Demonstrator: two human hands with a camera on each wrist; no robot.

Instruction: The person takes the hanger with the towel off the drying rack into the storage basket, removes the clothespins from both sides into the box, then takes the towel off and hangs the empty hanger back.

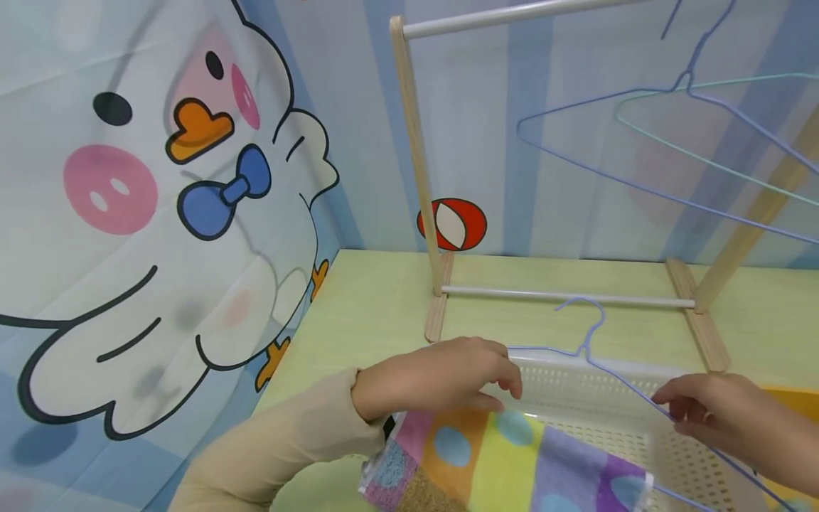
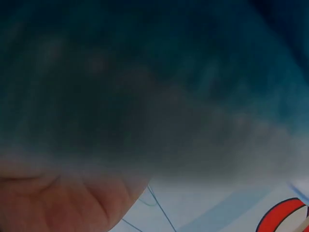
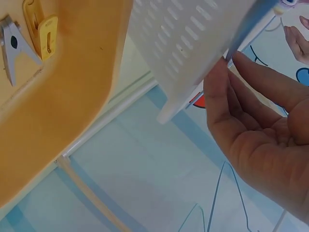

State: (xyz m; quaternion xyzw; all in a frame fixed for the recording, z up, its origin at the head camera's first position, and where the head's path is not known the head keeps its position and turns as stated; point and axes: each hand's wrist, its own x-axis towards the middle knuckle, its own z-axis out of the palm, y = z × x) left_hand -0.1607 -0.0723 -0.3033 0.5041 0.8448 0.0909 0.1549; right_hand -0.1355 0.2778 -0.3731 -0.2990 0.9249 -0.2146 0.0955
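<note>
In the head view my right hand (image 1: 723,419) pinches the right shoulder of a lavender wire hanger (image 1: 614,370), thumb against fingertips. The right wrist view shows the same pinch by my right hand (image 3: 260,111) close up. A colourful towel (image 1: 512,455) with stripes and blue dots lies over the hanger's lower bar, which comes out at the towel's right edge. My left hand (image 1: 448,377) is at the towel's upper left edge, with a gap between thumb and bent fingers. Dark, blurred cloth fills most of the left wrist view above part of my left hand (image 2: 63,203).
A white perforated basket (image 1: 678,455) stands beneath the hanger. Behind it is a wooden rack (image 1: 416,142), where a blue hanger (image 1: 601,174) and a mint hanger (image 1: 704,163) hang. An orange bin (image 3: 91,96) at the right contains a yellow clothespin (image 3: 46,36) and a grey clothespin (image 3: 14,48).
</note>
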